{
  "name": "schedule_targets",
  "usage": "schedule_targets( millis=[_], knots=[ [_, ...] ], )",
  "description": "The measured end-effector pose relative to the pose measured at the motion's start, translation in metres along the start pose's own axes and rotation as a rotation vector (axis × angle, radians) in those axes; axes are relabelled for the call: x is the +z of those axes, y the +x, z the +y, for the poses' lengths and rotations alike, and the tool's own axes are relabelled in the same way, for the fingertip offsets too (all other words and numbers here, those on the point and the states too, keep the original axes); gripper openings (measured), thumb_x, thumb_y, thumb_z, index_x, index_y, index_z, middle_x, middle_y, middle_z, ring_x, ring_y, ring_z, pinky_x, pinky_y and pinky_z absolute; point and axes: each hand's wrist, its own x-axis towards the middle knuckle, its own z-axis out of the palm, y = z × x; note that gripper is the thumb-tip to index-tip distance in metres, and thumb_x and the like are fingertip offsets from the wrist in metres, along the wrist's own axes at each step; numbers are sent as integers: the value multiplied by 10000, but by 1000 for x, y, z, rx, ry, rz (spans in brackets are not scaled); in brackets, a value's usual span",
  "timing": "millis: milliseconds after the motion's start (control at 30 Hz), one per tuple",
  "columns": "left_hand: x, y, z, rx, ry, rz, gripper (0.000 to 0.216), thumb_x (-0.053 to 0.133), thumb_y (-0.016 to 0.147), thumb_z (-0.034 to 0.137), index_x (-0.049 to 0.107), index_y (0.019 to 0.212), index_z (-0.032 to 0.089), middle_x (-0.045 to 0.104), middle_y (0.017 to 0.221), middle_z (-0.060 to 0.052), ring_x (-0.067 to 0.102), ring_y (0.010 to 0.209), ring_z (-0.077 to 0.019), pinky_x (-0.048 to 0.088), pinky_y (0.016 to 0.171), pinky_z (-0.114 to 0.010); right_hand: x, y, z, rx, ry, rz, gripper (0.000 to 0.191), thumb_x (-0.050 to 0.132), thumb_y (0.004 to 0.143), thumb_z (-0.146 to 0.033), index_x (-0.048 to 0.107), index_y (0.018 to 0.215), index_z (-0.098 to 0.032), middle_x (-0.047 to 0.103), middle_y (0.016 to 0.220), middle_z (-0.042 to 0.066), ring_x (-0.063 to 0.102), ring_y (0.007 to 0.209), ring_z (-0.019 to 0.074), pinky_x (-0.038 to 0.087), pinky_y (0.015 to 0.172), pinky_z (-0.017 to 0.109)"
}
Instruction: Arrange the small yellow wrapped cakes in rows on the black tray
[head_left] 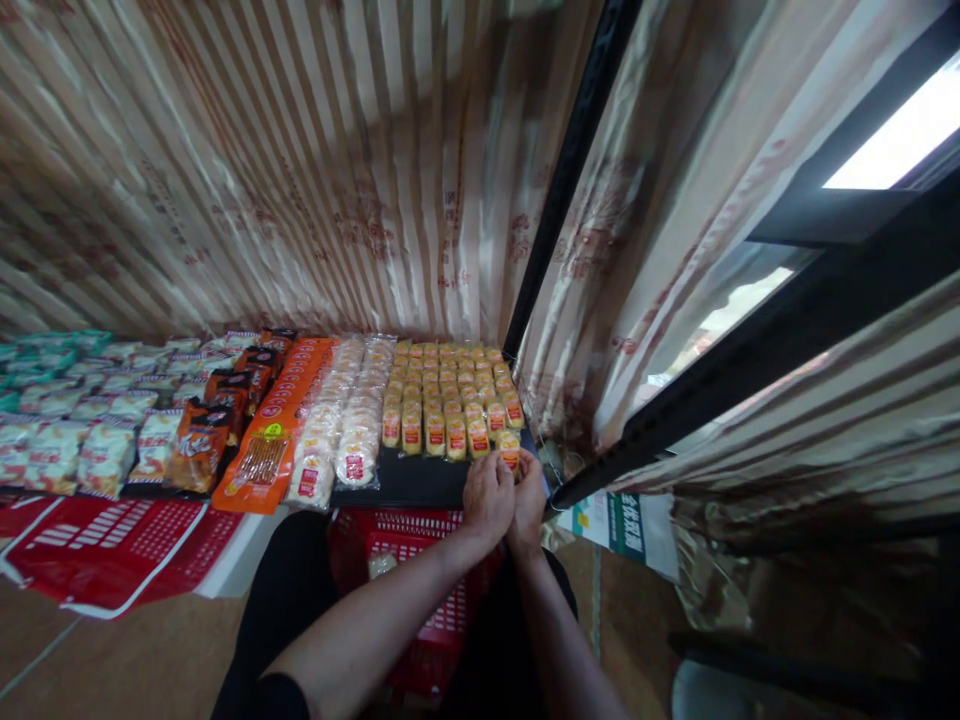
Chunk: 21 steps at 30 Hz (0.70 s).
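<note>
My left hand (489, 497) and my right hand (529, 497) meet at the shelf's front right corner, fingers closed around a small yellow wrapped snack (509, 445) with a red and white label. My fingertips partly hide its lower end. Just beyond it, rows of matching yellow wrapped snacks (456, 437) stand side by side on the black shelf (424, 483). Left of these rows lie two columns of clear-wrapped white round crackers (356, 455). An overlapping row of flat orange snack packs (262, 460) comes after them.
Orange-black snack bags (199, 450) and white snack bags (105, 455) fill the left of the shelf. A red basket (405, 545) sits between my legs, another red basket (142, 540) at left. A black post (570, 190) rises by the right corner, before brownish plastic sheeting (337, 150).
</note>
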Motion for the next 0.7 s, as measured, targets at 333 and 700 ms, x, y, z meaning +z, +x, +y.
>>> schedule_targets(
  millis=[333,700],
  knots=[
    [-5,6,17,7,-19,-44,372,384,846,136,629,1105,241,625,1206,-37,533,1154,-188,346,1082,-334,3,17,1,-45,0,-6,507,537,716,-432,507,1146,-165,646,1112,134,608,984,230,455,881,378],
    [3,12,4,94,1,5,396,362,861,147,639,1138,199,621,1234,-56,523,1199,-212,365,1102,-371,9,28,4,-87,-46,-13,483,483,714,-381,500,1139,-152,626,1121,140,586,1022,232,454,901,404]
  ],
)
